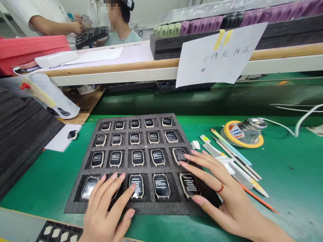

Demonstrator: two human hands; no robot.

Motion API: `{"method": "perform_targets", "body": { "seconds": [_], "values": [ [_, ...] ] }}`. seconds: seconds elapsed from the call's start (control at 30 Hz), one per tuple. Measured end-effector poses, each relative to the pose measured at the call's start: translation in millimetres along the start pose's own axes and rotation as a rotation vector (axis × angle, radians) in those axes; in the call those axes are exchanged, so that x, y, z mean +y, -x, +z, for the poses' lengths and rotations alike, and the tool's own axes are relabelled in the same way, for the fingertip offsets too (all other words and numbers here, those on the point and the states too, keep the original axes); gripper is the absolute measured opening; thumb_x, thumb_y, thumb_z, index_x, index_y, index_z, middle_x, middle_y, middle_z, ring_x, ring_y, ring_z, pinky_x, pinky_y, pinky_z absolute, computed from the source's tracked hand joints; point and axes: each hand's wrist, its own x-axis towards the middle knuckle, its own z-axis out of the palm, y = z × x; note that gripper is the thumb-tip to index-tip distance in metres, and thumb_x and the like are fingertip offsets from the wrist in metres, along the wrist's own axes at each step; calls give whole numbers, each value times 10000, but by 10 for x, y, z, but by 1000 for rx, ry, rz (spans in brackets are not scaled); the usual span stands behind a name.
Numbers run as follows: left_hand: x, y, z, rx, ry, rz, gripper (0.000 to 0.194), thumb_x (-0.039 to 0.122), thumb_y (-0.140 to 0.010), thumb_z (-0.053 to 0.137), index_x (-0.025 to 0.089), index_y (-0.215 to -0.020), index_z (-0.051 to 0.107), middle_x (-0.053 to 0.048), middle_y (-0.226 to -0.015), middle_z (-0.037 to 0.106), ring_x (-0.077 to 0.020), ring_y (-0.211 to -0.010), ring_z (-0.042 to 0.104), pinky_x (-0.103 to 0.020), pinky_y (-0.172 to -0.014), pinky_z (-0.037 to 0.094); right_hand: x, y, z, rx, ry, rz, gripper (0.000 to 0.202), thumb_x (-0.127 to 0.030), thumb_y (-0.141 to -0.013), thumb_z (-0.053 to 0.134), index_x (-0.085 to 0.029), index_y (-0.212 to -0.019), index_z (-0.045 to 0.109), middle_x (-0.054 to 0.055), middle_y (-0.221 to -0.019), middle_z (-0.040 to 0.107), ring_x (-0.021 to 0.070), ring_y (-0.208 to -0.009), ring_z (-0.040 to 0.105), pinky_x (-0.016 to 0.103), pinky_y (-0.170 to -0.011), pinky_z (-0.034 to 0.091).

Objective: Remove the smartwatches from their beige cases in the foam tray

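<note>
A dark grey foam tray [148, 207] lies on the green bench, with smartwatch bodies in its several rows of pockets. Their screens are lit with text. My left hand [107, 205] is spread over the front row, its index fingertip on the screen of a watch [136, 192]; it partly covers the watches to the left. My right hand [222, 188] reaches in from the right, fingers apart. Its index and middle fingertips lie at a watch [179, 155] in the second row, and its thumb is by the front-right watch [189, 184]. Neither hand grips anything.
Tweezers, pens and a blade-like tool [238, 174] lie to the right, near a glass bottle [252, 127] in a yellow tape roll [228, 139]. A single watch [72, 134] rests on white paper at left. Black foam sheets [20, 134] are stacked far left. Behind the shelf [113, 72], people work.
</note>
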Motion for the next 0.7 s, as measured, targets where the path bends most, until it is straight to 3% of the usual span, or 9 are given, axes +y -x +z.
{"method": "perform_targets", "body": {
  "seconds": [0.13, 0.3, 0.47, 0.7],
  "values": [
    [-26, -7, 17, 14, -24, 12, 435, 122, -818, 611, 175, -1248, 653, -170, -1359, 544, -322, -1293, 481, -516, -1130, 316, 120, 57, -11, -2, 61, 77, 513, -294, -930, 538, -198, -1426, 453, 134, -1452, 467, 335, -1410, 352, 585, -1164, 265],
    [-23, -24, 31, 27, -18, 11, 399, 175, -827, 622, 234, -1217, 683, -135, -1371, 560, -312, -1282, 501, -494, -1133, 317, 145, 93, -2, -146, 116, 161, 556, -428, -965, 481, -267, -1490, 386, 101, -1592, 298, 394, -1470, 215, 685, -1132, 239],
    [-23, -20, 37, 47, -32, 24, 407, 170, -818, 634, 170, -1223, 672, -160, -1319, 595, -313, -1244, 534, -489, -1123, 342, 105, 101, 7, -126, 79, 243, 627, -508, -980, 416, -269, -1541, 272, 86, -1633, 203, 376, -1496, 149, 666, -1159, 206],
    [-22, -24, 52, 64, -32, -13, 394, 157, -825, 631, 178, -1217, 669, -144, -1305, 612, -303, -1228, 550, -476, -1135, 343, 96, 134, 19, -158, 52, 292, 616, -482, -992, 415, -280, -1549, 245, 91, -1639, 175, 361, -1502, 136, 656, -1156, 230]
  ]
}}
